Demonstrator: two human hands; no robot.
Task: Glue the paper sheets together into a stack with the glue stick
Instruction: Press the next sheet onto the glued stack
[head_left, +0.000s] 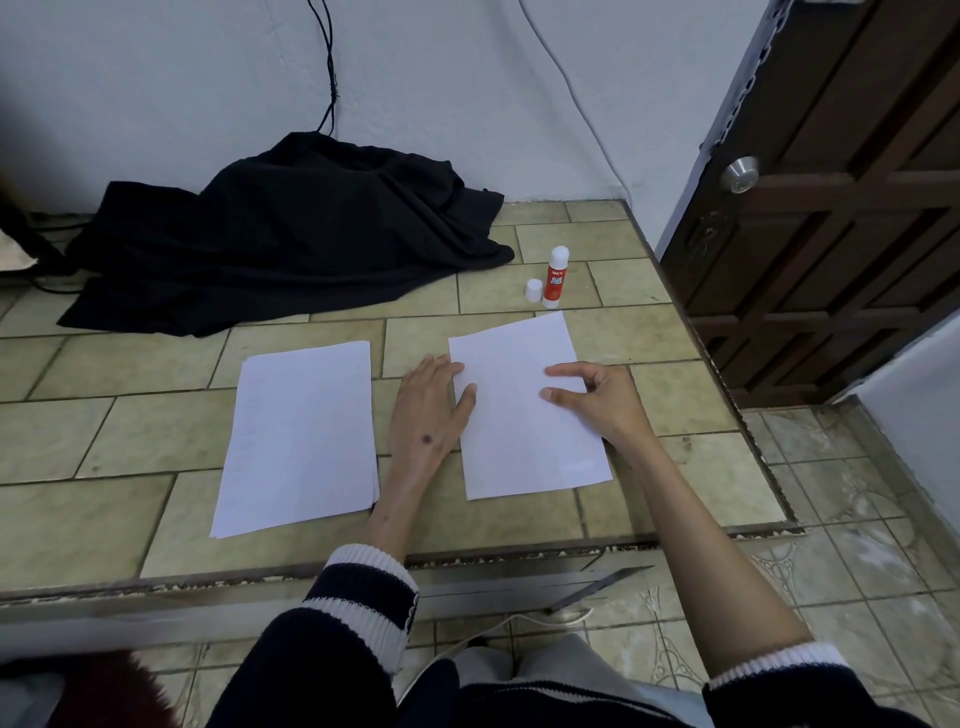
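tiled table (130, 441) holds black cloth (291, 228), glue stick (555, 278); flat left hand (428, 402) and loosely curled right hand (605, 397) press paper sheet (524, 441).

Single sheet (527, 410) is pressed flat on tiled table (130, 457) by left hand (428, 408) and right hand (597, 397). Paper stack (301, 436) lies left; uncapped glue stick (555, 277) and cap (533, 290) stand behind.

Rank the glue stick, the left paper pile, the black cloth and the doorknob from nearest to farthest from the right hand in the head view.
From the right hand:
1. glue stick, standing just beyond the hand, its loose cap beside it.
2. left paper pile, across the table, past the left hand.
3. black cloth, heaped at the far left by the wall.
4. doorknob, off the table on the door at right.
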